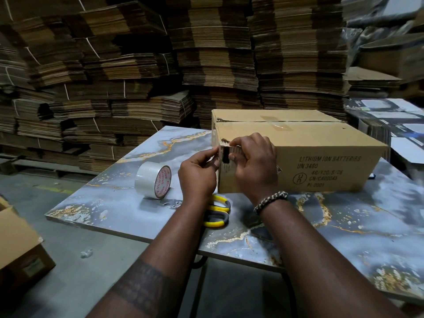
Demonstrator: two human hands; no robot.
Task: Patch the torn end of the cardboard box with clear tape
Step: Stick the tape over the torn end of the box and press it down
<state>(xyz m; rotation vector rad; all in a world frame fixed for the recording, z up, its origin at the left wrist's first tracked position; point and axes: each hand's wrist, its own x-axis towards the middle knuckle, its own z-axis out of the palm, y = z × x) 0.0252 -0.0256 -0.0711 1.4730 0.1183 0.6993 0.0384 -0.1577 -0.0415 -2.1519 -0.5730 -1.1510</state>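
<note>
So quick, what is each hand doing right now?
Left hand: fingers pinched at the torn corner of the cardboard box.
Right hand: closed on the same torn corner.

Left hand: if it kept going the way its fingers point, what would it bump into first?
Probably the cardboard box. The left hand points right, its fingers already at the torn corner, so the box's end wall comes first.

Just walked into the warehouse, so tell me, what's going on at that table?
A person is working on the torn corner of a cardboard box on the marble-look table. The left hand and right hand both pinch at the tear. The tape roll stands untouched beside them, and yellow scissors lie near the wrists.
</note>
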